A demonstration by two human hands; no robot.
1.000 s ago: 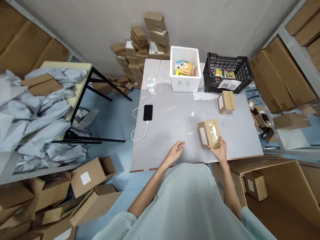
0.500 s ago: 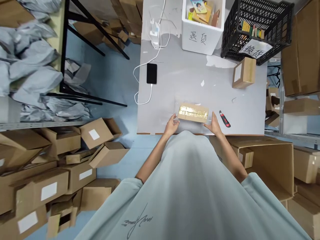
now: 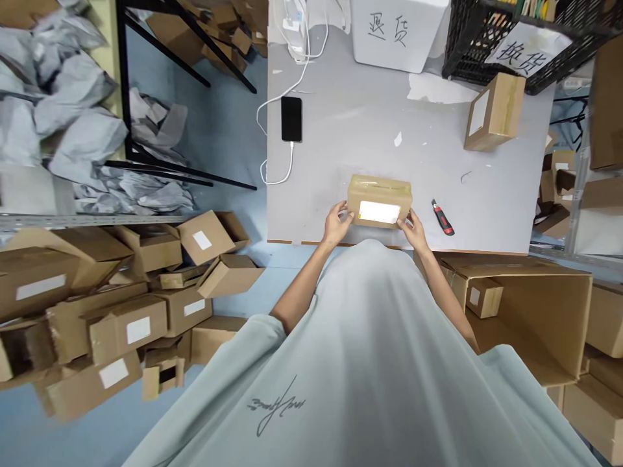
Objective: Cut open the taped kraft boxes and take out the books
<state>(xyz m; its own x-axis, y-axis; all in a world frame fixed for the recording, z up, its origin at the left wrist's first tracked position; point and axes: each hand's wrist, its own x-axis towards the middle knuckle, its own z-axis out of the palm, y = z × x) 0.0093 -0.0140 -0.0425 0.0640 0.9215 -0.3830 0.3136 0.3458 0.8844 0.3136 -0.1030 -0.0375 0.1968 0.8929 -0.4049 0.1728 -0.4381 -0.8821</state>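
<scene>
A small taped cardboard box (image 3: 379, 191) is held between my two hands over the front of the grey table (image 3: 331, 143). A white label (image 3: 382, 212) shows on its side facing me, and glossy tape runs along the top. My left hand (image 3: 337, 222) grips the left end, thumb on the near face. At the right end, my right hand (image 3: 413, 229) has its thumb and fingers closed on the lower corner. Right of the box lies a red and black utility knife (image 3: 442, 218), touched by neither hand.
A phone (image 3: 291, 119) on a white cable lies at left. Toward the back stand a white bin (image 3: 396, 39), a black crate (image 3: 535, 39) and another cardboard box (image 3: 495, 113). A large open carton (image 3: 530, 324) stands below right; several cartons (image 3: 136, 324) are piled at left.
The box has been tilted so that its labelled side now faces me. My right hand, earlier spread beside the box, has closed on its right end. The view has shifted slightly.
</scene>
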